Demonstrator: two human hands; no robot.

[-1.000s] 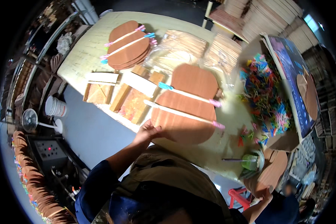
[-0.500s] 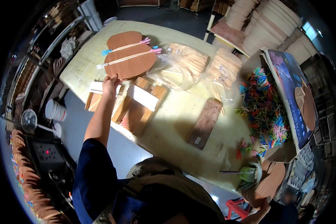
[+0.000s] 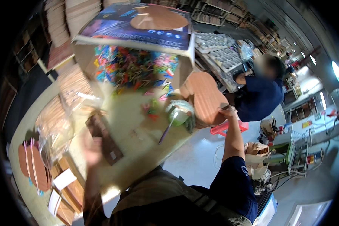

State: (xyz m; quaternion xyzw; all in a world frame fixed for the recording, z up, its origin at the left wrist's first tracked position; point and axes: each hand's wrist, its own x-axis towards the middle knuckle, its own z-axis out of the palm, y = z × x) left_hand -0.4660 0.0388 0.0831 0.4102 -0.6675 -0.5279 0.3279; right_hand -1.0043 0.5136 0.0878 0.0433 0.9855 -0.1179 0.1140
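Right grip: clasping brown panel, extending leftward | left grip: too blurred to tell

Beside my blurred left hand, a dark wooden block is lying in the way of any low sweep rightward. Past it, a bare stretch of table is lying open as far as the purple handle, which is jutting out of the bowl. Loose clothespins are cluttering the far side, and the carton is closing it off. Around my right hand, brown panels, a red stool and a co-worker are crowding the room.
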